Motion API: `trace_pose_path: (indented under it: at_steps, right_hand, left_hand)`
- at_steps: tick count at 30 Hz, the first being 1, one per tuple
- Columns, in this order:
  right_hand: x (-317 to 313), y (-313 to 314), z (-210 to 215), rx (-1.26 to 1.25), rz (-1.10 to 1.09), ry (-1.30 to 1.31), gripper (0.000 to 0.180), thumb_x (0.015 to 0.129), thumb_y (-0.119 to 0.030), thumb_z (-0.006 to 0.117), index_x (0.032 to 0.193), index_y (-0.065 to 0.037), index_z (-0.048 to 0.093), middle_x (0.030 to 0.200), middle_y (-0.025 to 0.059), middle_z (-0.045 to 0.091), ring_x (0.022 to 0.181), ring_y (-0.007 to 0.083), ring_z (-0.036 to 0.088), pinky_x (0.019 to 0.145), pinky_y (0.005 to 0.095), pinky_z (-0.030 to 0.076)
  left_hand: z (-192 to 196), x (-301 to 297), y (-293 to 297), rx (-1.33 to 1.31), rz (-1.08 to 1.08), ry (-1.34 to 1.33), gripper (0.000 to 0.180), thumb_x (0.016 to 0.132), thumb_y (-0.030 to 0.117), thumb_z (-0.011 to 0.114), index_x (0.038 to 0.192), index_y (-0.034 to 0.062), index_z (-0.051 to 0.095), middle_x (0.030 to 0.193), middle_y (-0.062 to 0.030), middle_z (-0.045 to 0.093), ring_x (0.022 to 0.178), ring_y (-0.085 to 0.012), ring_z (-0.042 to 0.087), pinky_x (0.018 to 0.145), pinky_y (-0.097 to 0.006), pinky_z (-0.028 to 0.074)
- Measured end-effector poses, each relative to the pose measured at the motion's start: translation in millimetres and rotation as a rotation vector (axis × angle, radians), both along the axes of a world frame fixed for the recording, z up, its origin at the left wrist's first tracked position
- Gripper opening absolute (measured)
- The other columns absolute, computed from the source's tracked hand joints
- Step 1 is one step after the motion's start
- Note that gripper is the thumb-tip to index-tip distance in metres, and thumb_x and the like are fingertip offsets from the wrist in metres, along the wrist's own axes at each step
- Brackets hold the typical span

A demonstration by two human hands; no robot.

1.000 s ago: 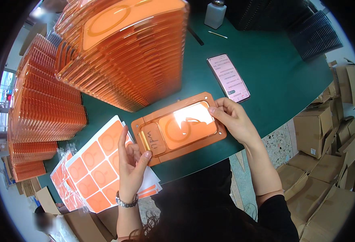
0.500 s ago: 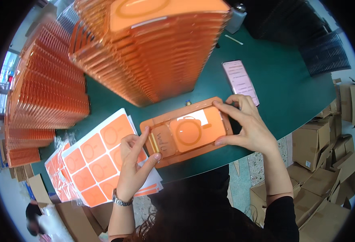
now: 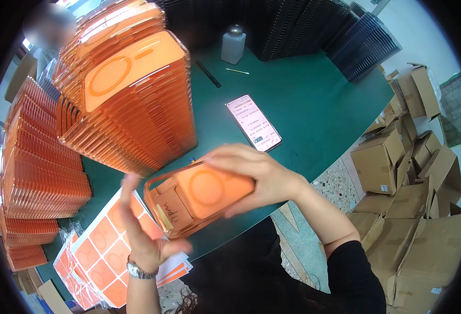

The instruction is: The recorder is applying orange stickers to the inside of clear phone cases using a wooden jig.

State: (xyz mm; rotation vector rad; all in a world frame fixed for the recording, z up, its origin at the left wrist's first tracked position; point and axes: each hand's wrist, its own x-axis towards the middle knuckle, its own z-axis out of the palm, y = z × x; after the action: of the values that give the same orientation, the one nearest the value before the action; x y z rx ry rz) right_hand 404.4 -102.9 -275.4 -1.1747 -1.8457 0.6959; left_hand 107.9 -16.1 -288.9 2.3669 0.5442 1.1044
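Note:
An orange, see-through plastic tray [image 3: 174, 205] is held tilted over the table's near edge. On its face sit an orange panel with a ring mark [image 3: 208, 187], a smaller compartment and handwriting. My right hand [image 3: 259, 175] wraps round the right end of the tray, fingers over the far side and thumb at the near side. By the left end my left hand [image 3: 144, 243] is spread, thumb and fingers apart and smeared by motion; contact with the tray cannot be made out. Under and beside that hand lie sheets of orange square stickers [image 3: 102, 261] with ring marks.
Tall stacks of orange trays [image 3: 152, 104] rise at the far left, with more orange stacks [image 3: 44, 167] further left. A lit phone [image 3: 254, 123], a cotton swab [image 3: 237, 71], a black strip [image 3: 208, 73] and a bottle [image 3: 233, 44] lie beyond. Dark stacks [image 3: 364, 42] and cardboard boxes [image 3: 379, 162] stand right.
The view has shifted to the right. The tray has come up and tilted, its right end now deep in my right hand. My left hand has loosened from its left end and spread.

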Motion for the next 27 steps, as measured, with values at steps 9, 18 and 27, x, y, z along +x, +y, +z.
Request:
trace_pose_path:
  at_steps: [9, 18, 27]
  right_hand:
    - [-27.0, -59.1, -16.0, -0.387, 0.028, 1.514, 0.128, 0.06, -0.086, 0.073, 0.149, -0.001, 0.037, 0.131, 0.0219, 0.055, 0.113, 0.036, 0.063, 0.092, 0.052, 0.057]
    - [-27.5, -66.1, -15.0, -0.466, 0.089, 1.603, 0.134, 0.05, -0.089, 0.073, 0.141, 0.003, 0.04, 0.123, 0.0294, 0.057, 0.109, 0.0445, 0.064, 0.083, 0.0588, 0.06]
    - [-32.3, -65.2, -31.3, -0.253, 0.406, 1.843, 0.134, 0.052, -0.088, 0.074, 0.144, 0.002, 0.037, 0.127, 0.0308, 0.055, 0.114, 0.0457, 0.062, 0.088, 0.0607, 0.057]
  left_hand:
    - [-28.8, -71.0, -80.6, -0.162, 0.42, 0.098, 0.1, 0.091, 0.054, 0.06, 0.162, 0.0053, 0.007, 0.163, -0.0275, 0.022, 0.15, -0.0448, 0.023, 0.121, -0.057, 0.02]
    - [-68.1, -93.1, -107.1, -0.311, 0.521, 0.509, 0.081, 0.091, 0.025, 0.061, 0.156, -0.0041, 0.023, 0.159, -0.0257, 0.032, 0.146, -0.0452, 0.027, 0.12, -0.054, 0.019]
    - [-70.0, -92.8, -108.6, -0.233, 0.549, 0.547, 0.079, 0.092, 0.027, 0.061, 0.155, -0.0036, 0.026, 0.158, -0.024, 0.036, 0.145, -0.0453, 0.028, 0.12, -0.056, 0.02]
